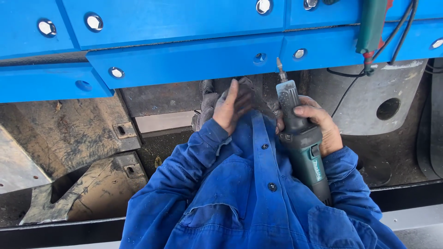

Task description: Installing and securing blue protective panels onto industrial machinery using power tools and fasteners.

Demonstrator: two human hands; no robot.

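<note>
**Grinder held upright under the blue panels**

My right hand (318, 127) was wrapped around the straight grinder (300, 138), fingers (308, 110) closed over the grey neck and the thumb side against the green body. The tool stood almost upright, its small pointed bit (279, 69) well above those fingers and just below the edge of the blue panels (184, 60), close to an empty bolt hole (259, 58). The rear of the body ran down past my wrist over the blue jacket (249, 193).

I judged the grinder a stiff, fairly heavy thing for one hand, weighted toward the motor end below the grip. The ribbed grey neck looked like the sure place to take it; the smooth green casing would be more slippery in dusty fingers. The bit seemed thin enough to break under side load, so I would keep clear of it.

My left hand (228, 108) lay to the left of the tool, fingers (233, 90) loosely bent and resting on a pair of grey work gloves (207, 103) bunched against my chest. Whether it gripped them or merely pressed on them I could not tell.

Above and to the right of my right fingers hung a green-handled tool (371, 27) with black cables (401, 27) trailing from it.
</note>
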